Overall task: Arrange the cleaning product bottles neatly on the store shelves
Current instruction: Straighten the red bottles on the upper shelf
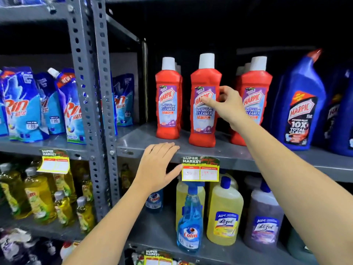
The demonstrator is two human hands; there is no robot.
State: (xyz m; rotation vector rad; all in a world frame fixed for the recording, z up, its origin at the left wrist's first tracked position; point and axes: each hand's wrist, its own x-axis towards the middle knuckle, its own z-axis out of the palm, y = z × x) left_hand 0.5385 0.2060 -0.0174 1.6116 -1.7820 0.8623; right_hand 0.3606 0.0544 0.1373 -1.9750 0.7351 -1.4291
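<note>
Three red Harpic bathroom cleaner bottles with white caps stand upright on the grey metal shelf (pixel 229 150): a left bottle (pixel 168 100), a middle bottle (pixel 204 77) and a right bottle (pixel 256 100), with more behind them. My right hand (pixel 227 104) is at the middle bottle's right side, thumb on its label and fingers curled round its edge. My left hand (pixel 158 165) lies flat on the shelf's front edge, fingers apart, below the left bottle and holding nothing.
Blue Harpic toilet cleaner bottles (pixel 299 104) stand to the right. Rin pouches (pixel 23 108) fill the left bay past the slotted grey upright (pixel 95 104). Below are a Colin spray (pixel 190 222), yellow Lizol (pixel 225 217), purple Lizol (pixel 264 222) and yellow dish-liquid bottles (pixel 40 199). A price tag (pixel 200 169) hangs on the edge.
</note>
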